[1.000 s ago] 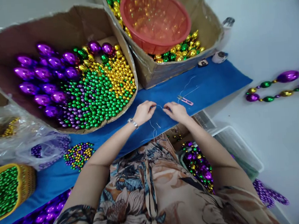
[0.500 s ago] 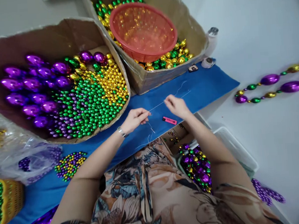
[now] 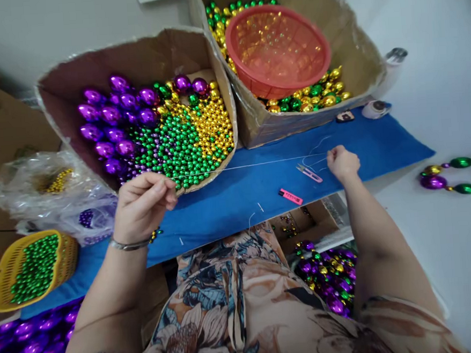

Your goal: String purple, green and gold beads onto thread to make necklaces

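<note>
White thread (image 3: 251,165) runs nearly straight from the left hand (image 3: 143,204), whose thumb and fingers are pressed together on it, to the right hand (image 3: 342,162), whose fingers are curled tightly over it. Half a second ago the hands were much closer, with only a short piece between them; now they are spread wide, so the work seems to be at the point of drawing a longer length taut. Any knot would be too fine to see.

At far left, a yellow plastic basket (image 3: 69,258) with pierced walls holds small, shiny green beads (image 3: 36,268). Behind it, crumpled clear plastic (image 3: 18,186) catches the light. Next, a rough-edged cardboard box (image 3: 138,57) contains glossy purple ovals (image 3: 111,115) and small gold beads (image 3: 214,127), among others. Further right, a translucent red basin (image 3: 244,71) rests tilted in a second box (image 3: 296,124). In front, the blue-clothed worktop (image 3: 213,210) carries a smooth pink block (image 3: 290,196) with a black end, then slim pink snips (image 3: 309,173). A strand of mirror-bright beads (image 3: 463,162), round and oval, ends the row.
</note>
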A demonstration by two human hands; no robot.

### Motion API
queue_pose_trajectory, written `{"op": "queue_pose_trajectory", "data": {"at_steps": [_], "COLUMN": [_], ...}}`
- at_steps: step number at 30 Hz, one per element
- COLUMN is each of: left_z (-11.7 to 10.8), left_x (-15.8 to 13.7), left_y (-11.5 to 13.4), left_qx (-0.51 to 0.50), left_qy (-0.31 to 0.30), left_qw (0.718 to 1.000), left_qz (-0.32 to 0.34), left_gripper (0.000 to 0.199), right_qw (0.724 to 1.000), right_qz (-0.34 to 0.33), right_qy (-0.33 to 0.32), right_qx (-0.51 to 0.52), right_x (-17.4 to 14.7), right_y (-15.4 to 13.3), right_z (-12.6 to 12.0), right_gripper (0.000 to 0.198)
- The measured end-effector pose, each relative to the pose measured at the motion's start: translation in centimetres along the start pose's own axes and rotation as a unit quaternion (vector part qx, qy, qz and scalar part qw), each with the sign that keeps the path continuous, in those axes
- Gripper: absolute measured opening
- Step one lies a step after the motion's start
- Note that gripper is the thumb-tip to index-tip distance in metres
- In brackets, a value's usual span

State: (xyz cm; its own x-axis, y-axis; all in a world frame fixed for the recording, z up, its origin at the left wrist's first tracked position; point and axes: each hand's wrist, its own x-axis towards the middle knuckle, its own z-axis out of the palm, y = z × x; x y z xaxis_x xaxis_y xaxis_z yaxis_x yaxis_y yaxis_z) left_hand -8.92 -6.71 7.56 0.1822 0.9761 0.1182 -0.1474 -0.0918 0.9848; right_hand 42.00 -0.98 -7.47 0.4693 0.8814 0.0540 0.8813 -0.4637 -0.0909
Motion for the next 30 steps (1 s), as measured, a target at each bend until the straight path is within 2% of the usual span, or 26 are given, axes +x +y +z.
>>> {"op": "queue_pose_trajectory", "data": {"at_steps": [2,3,5,6,8,10,11,12,13,14,16,18,19,21,24,28,30], "left_z": [1.0,1.6,3.2,4.1,5.8,7.1,7.5,7.8,7.8,7.7,7.1,6.4,6.0,5.5,5.2,5.0,4.7], "left_x": [0.0,0.0,0.3,0.4,0.6,0.7,0.6,0.6,0.5,0.4,0.4,0.4,0.4,0.3,-0.1,-1.0,-1.3], "left_y": [-0.7,-1.3,-2.8,-3.6,-4.9,-5.8,-6.1,-6.4,-6.7,-7.1,-8.2,-10.0,-11.0,-12.9,-14.6,-14.7,-14.3], "left_qx": [0.068,0.098,0.139,0.151,0.162,0.167,0.17,0.177,0.188,0.204,0.252,0.317,0.354,0.431,0.527,0.61,0.629], "left_qy": [0.007,-0.006,-0.052,-0.076,-0.118,-0.149,-0.16,-0.167,-0.171,-0.171,-0.159,-0.15,-0.15,-0.161,-0.187,-0.224,-0.238], "left_qw": [0.998,0.995,0.987,0.983,0.977,0.972,0.97,0.968,0.965,0.961,0.952,0.934,0.92,0.886,0.828,0.76,0.739], "left_qz": [-0.01,-0.023,-0.055,-0.065,-0.074,-0.071,-0.068,-0.067,-0.068,-0.069,-0.072,-0.071,-0.07,-0.064,-0.031,0.003,0.016], "left_gripper": [0.009,0.011,0.018,0.021,0.025,0.028,0.029,0.029,0.029,0.029,0.029,0.028,0.027,0.025,0.026,0.031,0.032], "right_qw": [1.0,1.0,0.983,0.959,0.881,0.791,0.762,0.757,0.765,0.785,0.838,0.878,0.887,0.879,0.84,0.845,0.841], "right_qz": [0.01,-0.019,-0.152,-0.23,-0.351,-0.419,-0.438,-0.44,-0.439,-0.434,-0.413,-0.396,-0.395,-0.423,-0.467,-0.454,-0.458], "right_qy": [-0.013,-0.011,-0.003,-0.023,-0.108,-0.217,-0.252,-0.256,-0.246,-0.221,-0.154,-0.112,-0.111,-0.159,-0.259,-0.281,-0.288], "right_qx": [0.002,0.02,0.102,0.163,0.298,0.389,0.404,0.41,0.402,0.383,0.322,0.245,0.211,0.156,0.095,0.026,0.013], "right_x": [-0.9,-1.8,-4.7,-6.6,-10.4,-13.5,-14.4,-15.0,-15.1,-15.1,-14.6,-14.5,-14.8,-15.7,-17.4,-18.1,-18.0], "right_y": [-2.3,-4.0,-7.9,-10.0,-13.8,-16.5,-17.2,-17.6,-17.6,-17.2,-16.1,-14.7,-14.1,-13.3,-13.0,-13.6,-13.7], "right_z": [-1.5,-2.5,-4.8,-5.9,-7.6,-8.5,-8.5,-8.3,-7.9,-7.3,-5.9,-4.3,-3.6,-2.2,-0.8,0.2,0.3], "right_gripper": [0.035,0.039,0.041,0.041,0.045,0.049,0.048,0.044,0.039,0.036,0.035,0.036,0.037,0.038,0.029,0.027,0.023]}}
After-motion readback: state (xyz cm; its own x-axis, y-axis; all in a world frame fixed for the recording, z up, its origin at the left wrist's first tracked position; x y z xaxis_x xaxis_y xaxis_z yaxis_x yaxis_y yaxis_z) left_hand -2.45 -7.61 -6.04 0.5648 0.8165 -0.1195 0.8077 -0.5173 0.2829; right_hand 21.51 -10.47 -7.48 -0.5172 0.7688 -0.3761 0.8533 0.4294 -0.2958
